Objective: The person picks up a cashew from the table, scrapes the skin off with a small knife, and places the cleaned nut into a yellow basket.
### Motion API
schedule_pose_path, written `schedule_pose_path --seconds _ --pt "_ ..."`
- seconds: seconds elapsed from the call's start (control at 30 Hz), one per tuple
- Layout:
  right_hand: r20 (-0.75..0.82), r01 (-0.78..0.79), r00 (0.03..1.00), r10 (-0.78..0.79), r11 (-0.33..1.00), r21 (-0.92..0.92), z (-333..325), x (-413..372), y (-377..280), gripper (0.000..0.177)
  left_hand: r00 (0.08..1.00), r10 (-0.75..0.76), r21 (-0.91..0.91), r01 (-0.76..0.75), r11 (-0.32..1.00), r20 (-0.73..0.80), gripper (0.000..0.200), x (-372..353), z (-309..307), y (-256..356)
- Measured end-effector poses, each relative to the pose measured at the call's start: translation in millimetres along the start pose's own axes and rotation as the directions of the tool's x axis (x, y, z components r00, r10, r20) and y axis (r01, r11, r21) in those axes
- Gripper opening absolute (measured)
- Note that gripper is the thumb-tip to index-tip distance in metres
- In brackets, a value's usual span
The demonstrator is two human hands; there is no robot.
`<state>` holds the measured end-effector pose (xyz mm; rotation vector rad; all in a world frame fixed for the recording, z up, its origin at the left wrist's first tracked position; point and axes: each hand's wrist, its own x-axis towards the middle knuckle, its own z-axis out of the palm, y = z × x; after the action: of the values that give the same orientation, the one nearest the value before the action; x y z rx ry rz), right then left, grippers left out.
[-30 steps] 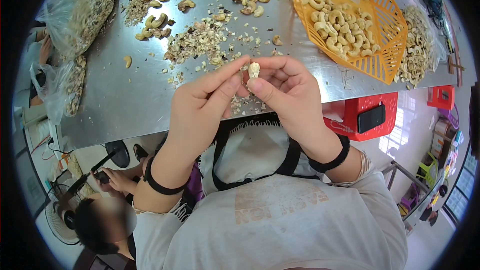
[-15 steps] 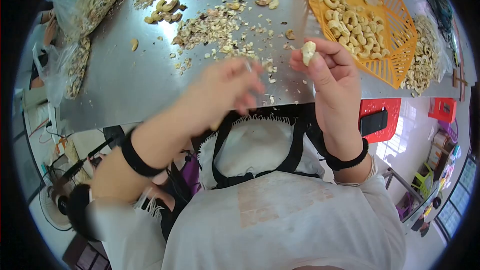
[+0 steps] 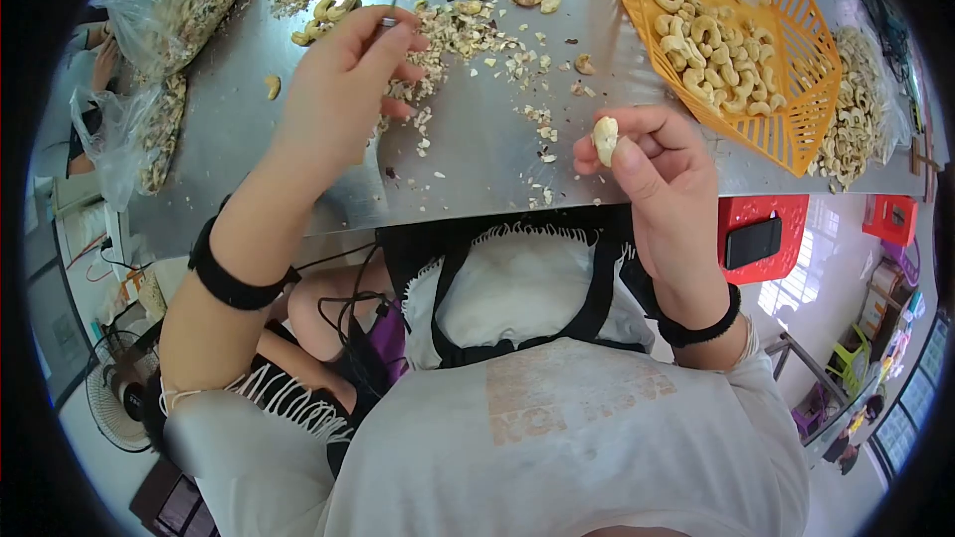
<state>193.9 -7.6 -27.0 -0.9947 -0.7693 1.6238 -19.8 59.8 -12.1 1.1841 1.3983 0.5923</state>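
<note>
The faded orange print [image 3: 557, 400] on the shirt [image 3: 617, 477] is too blurred to read.

A pale, cream cashew kernel [image 3: 604, 138] stood nearly upright, pinched between the thumb and fingertips of the right hand [image 3: 652, 164] just above the near edge of the steel table [image 3: 249, 169]. A thin metal tool [image 3: 389, 14] poked out of the left hand [image 3: 343, 80], its tip close to a small cluster of curved cashews [image 3: 323, 15] towards the table's far left corner.
</note>
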Motion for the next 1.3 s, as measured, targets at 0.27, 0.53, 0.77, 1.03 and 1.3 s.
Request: schedule_pose_path --seconds 0.27,0.53,0.77,1.03,1.3 --pt "0.003 -0.038 0.999 0.038 0.999 -0.031 3 1 0 0.021 0.802 -0.439 0.275 0.351 0.895 0.405 0.02 -21 -23 -10" --pt "0.054 -0.041 0.998 0.042 0.999 -0.018 15 -3 8 0.025 0.996 0.029 0.244 -0.05 0.968 0.09 0.026 -30 -8 8" --pt "0.146 0.003 0.989 0.01 0.996 -0.094 18 -6 6 0.029 0.872 0.38 0.23 -0.456 0.86 0.307 0.032 -58 25 10" --pt "0.192 0.147 0.975 -0.112 0.973 -0.176 20 -10 3 0.032 0.828 0.431 0.185 -0.516 0.837 0.36 0.039 -64 29 14" --pt "0.178 0.202 0.97 -0.166 0.957 -0.209 21 -12 5 0.032 0.787 0.498 0.296 -0.605 0.739 0.365 0.039 -66 31 10"
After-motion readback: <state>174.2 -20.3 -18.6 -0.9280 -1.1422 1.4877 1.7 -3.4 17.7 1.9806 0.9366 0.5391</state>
